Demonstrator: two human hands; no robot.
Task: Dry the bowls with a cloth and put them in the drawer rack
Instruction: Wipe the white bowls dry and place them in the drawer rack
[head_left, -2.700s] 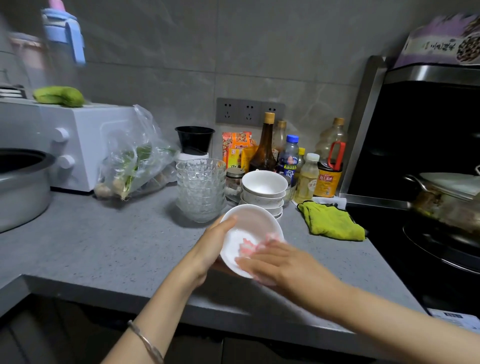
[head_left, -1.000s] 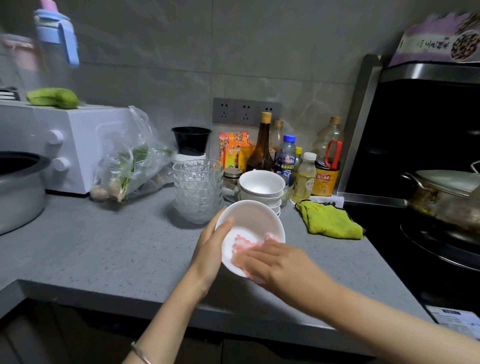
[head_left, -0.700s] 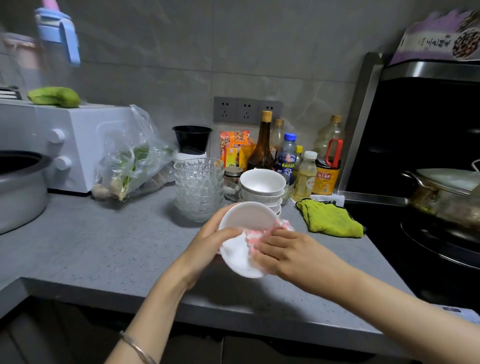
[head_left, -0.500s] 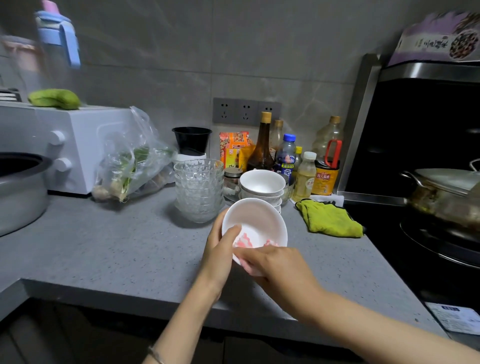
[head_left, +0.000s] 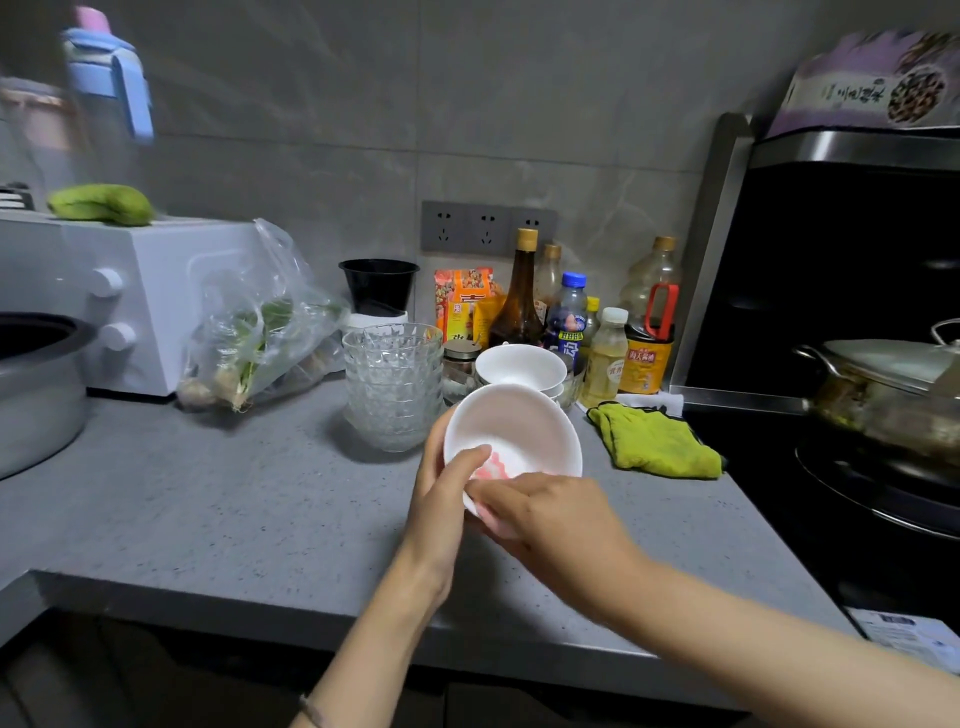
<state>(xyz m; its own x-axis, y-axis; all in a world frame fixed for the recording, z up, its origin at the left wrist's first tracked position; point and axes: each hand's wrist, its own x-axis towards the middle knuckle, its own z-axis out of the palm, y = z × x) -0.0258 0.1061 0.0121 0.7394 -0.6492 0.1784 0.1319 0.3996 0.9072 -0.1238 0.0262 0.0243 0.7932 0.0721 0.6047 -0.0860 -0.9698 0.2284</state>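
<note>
Above the grey worktop (head_left: 234, 509), your left hand (head_left: 441, 491) grips the tilted white bowl (head_left: 514, 428) by its rim while your right hand (head_left: 553, 517) pinches the pink cloth (head_left: 492, 466) over its near edge. If wet, that rim could slip and drop. Your right hand hides most of the cloth; no drawer rack shows.

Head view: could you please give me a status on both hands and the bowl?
Left hand grips white bowl at its rim, thumb inside. Right hand holds pink cloth at bowl's near edge. Bowl above counter; drawer rack not in view.
</note>
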